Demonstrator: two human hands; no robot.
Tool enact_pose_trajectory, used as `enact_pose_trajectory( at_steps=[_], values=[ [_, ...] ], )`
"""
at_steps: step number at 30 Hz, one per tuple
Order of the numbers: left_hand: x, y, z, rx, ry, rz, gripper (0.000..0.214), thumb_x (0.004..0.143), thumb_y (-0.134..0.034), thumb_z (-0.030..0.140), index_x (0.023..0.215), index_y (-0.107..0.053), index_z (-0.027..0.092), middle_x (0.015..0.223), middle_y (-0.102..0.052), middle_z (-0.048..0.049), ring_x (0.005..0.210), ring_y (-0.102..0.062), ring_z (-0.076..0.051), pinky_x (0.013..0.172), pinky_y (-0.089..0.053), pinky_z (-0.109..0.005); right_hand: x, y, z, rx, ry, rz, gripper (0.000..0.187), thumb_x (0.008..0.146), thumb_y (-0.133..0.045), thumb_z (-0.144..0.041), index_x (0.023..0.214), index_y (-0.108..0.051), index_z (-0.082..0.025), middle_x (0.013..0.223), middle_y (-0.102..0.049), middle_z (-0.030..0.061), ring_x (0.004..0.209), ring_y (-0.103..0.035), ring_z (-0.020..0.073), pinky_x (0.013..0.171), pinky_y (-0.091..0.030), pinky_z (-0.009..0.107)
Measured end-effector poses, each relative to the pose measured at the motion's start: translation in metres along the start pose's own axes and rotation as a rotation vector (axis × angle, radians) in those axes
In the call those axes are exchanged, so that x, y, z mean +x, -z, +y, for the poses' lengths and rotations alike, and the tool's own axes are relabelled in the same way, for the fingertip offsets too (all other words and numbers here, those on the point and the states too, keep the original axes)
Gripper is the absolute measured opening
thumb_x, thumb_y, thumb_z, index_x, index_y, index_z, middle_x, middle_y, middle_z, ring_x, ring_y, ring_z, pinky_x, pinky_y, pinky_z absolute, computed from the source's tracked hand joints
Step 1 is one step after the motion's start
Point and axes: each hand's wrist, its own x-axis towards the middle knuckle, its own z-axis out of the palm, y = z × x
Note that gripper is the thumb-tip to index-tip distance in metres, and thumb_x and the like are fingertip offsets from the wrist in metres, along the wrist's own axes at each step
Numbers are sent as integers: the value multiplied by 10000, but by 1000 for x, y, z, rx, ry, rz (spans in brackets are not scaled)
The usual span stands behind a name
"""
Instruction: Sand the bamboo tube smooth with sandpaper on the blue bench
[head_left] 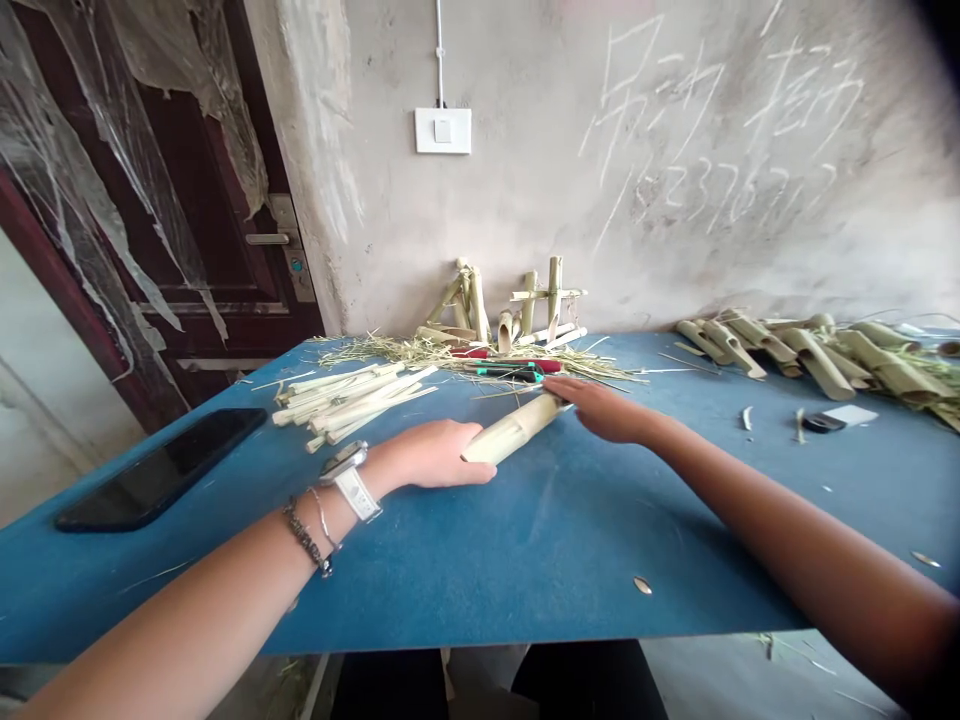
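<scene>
My left hand (pixel 439 455) is closed around the near end of a pale bamboo piece (pixel 517 428) that lies slanted on the blue table (pixel 525 540). A watch and bracelets sit on that wrist. My right hand (pixel 600 405) reaches forward with fingers stretched flat, its fingertips beside the far end of the bamboo piece and close to red and green handled tools (pixel 510 369) lying in straw. It holds nothing.
A bundle of split bamboo strips (pixel 349 397) lies left of centre. A dark phone (pixel 161 468) rests near the left edge. Cut bamboo tubes (pixel 810 350) pile at the right, small bamboo frames (pixel 510 305) stand against the wall, and a small dark object (pixel 825 422) lies at the right.
</scene>
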Motion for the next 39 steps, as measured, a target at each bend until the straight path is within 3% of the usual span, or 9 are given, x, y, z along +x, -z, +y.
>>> enact_pose_trajectory(
  at_steps=[2,8,12,14,21,25,28,34,39],
  values=[
    [0,-1,-1,1,0,-3,367,767,-460,538,909,-531,206,848,-630,-41,672,-575,-187,520,-349,-271,1,-3,1,-44,-68,41,667,695,-363,67,1319,-453,-149,1342,-469,153,1245,-427,288,1010,-347,550],
    [3,-3,-2,-17,-23,-9,333,772,-454,514,886,-540,214,866,-637,-36,688,-575,-183,537,-358,-275,5,3,-37,221,431,-94,563,842,-345,-30,1375,-380,-207,1402,-420,32,1295,-360,150,1084,-315,366],
    [3,-2,-2,-9,-11,-8,370,767,-446,544,888,-527,204,845,-624,-44,683,-570,-190,540,-354,-280,3,0,4,-50,-82,7,647,738,-367,50,1343,-431,-168,1367,-451,117,1264,-409,252,1043,-346,480],
    [3,-2,-2,-3,-1,-3,371,755,-458,546,859,-526,196,825,-620,-50,667,-564,-191,529,-347,-280,1,-4,5,-114,-165,46,685,698,-375,74,1350,-419,-129,1360,-441,174,1264,-399,306,1024,-332,549],
    [5,-3,-3,-22,-20,-21,299,760,-452,489,742,-551,207,752,-621,-28,615,-546,-169,528,-343,-282,2,2,-56,127,447,-150,639,832,-461,-118,1434,-260,-200,1461,-319,60,1352,-247,170,1117,-230,398],
    [5,-2,-3,-30,-2,-2,338,756,-462,521,810,-553,200,816,-627,-43,649,-558,-178,541,-355,-282,1,1,-14,12,63,-82,694,760,-469,-40,1417,-297,-183,1445,-336,112,1335,-286,237,1087,-270,475],
    [5,-2,-4,-55,0,-11,326,755,-470,516,805,-554,205,800,-633,-29,637,-560,-170,528,-356,-271,-1,-1,-18,-63,-118,-26,727,686,-468,12,1393,-331,-86,1423,-339,195,1330,-280,304,1083,-241,532],
    [6,-3,-6,-78,-39,-26,263,768,-464,454,755,-558,209,757,-637,-13,628,-557,-157,522,-358,-263,0,6,-61,212,438,-135,652,772,-425,-47,1406,-320,-160,1444,-352,56,1335,-284,147,1110,-257,352],
    [6,-3,-7,-43,-23,-20,351,770,-458,532,833,-540,196,851,-641,-41,693,-584,-184,567,-381,-276,1,-8,-6,-4,-73,31,770,665,-368,68,1396,-341,-173,1421,-372,127,1325,-302,263,1071,-267,534]
  ],
)
